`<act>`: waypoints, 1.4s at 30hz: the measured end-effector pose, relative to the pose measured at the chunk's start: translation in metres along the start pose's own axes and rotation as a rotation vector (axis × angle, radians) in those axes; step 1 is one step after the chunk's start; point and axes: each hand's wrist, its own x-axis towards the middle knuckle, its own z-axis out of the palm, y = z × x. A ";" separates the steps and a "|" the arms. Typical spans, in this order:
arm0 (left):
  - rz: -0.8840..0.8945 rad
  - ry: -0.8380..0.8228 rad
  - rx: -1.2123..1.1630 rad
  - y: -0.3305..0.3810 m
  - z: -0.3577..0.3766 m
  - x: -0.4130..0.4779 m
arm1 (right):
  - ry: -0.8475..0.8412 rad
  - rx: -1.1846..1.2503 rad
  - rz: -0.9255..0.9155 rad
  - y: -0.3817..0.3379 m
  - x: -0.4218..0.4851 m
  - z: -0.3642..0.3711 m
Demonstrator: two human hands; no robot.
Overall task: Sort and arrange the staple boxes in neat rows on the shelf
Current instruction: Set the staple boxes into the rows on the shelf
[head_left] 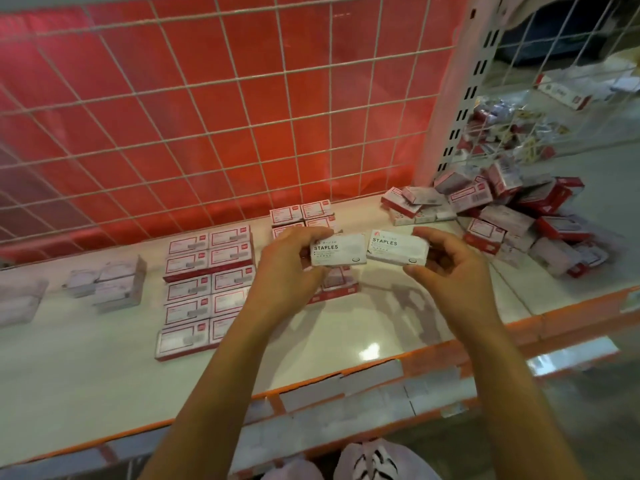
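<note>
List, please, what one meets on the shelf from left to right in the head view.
Blurred pale boxes → pale stack → red-bordered boxes in rows → left hand → white box → second white box → right hand → loose pile.

the left hand (288, 268) hides part of the red-edged boxes (300, 212), whose small print is blurred.

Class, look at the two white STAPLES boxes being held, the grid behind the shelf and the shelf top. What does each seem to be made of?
White boxes: likely matte printed cardboard; crisp folded edges, flat print.
Grid: apparently white-coated metal wire; thin rigid crossing rods.
Shelf top: smooth glossy surface, perhaps painted metal or laminate; it mirrors a light.
</note>
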 end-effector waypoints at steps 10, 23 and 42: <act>0.002 0.021 0.050 -0.052 -0.078 -0.046 | -0.111 0.022 0.001 -0.013 -0.042 0.078; -0.052 -0.023 0.008 -0.103 -0.154 -0.094 | -0.115 0.116 0.098 -0.014 -0.088 0.160; -0.183 0.043 -0.016 -0.116 -0.176 -0.115 | -0.422 0.037 0.124 -0.023 -0.083 0.198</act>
